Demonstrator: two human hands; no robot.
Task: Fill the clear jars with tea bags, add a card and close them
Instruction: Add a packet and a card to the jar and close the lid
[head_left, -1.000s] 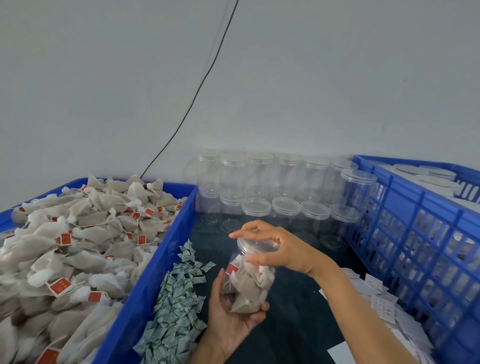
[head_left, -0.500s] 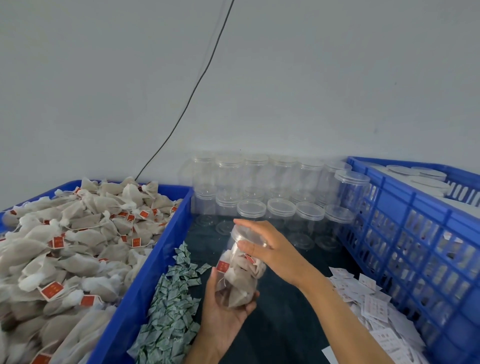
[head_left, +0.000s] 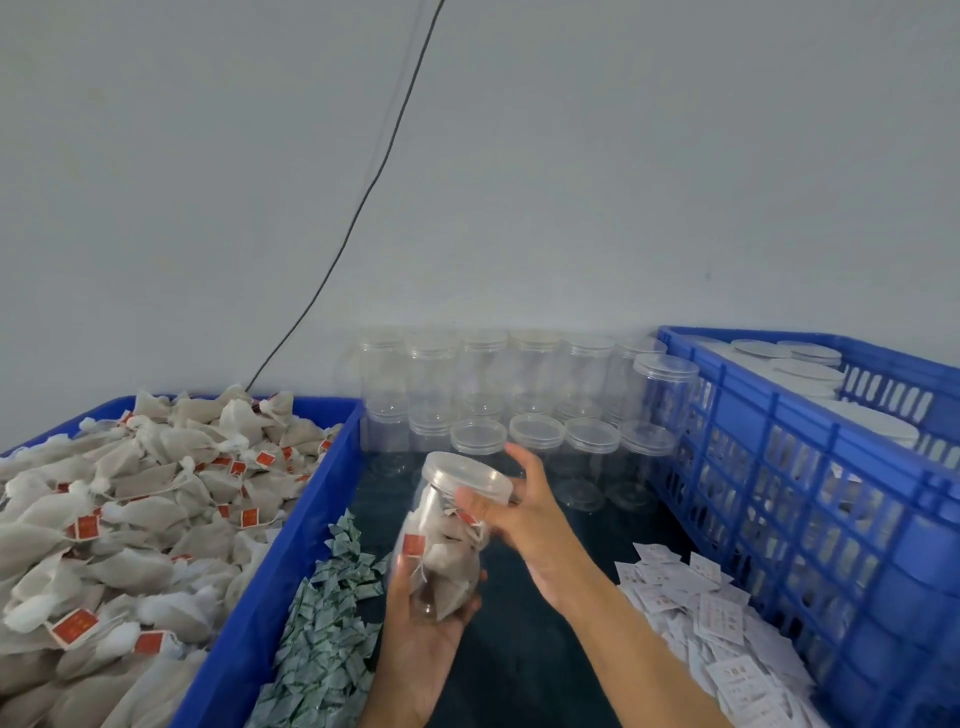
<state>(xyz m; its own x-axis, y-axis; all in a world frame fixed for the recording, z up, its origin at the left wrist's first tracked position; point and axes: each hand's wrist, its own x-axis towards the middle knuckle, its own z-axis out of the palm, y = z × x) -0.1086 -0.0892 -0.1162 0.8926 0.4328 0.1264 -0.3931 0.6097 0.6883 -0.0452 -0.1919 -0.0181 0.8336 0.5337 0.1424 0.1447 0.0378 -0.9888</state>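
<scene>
A clear jar (head_left: 441, 561) packed with tea bags is held tilted over the dark table. My left hand (head_left: 421, 639) cups its base from below, fingers curled round it. My right hand (head_left: 524, 514) grips the clear lid (head_left: 465, 475) on the jar's mouth, thumb at the rim. Loose tea bags (head_left: 130, 530) with red tags fill the blue tray on the left. White cards (head_left: 711, 618) lie spread at the right.
Empty lidded clear jars (head_left: 535, 395) stand stacked at the back against the wall. A blue crate (head_left: 810, 467) with closed jars stands at the right. Small green-white sachets (head_left: 327, 623) are heaped beside the blue tray's wall (head_left: 275, 582). A black cable (head_left: 363, 197) runs down the wall.
The jar has tipped further, its mouth leaning toward the right. My right hand has shifted round the lid, from lying over its top to gripping its rim at the side.
</scene>
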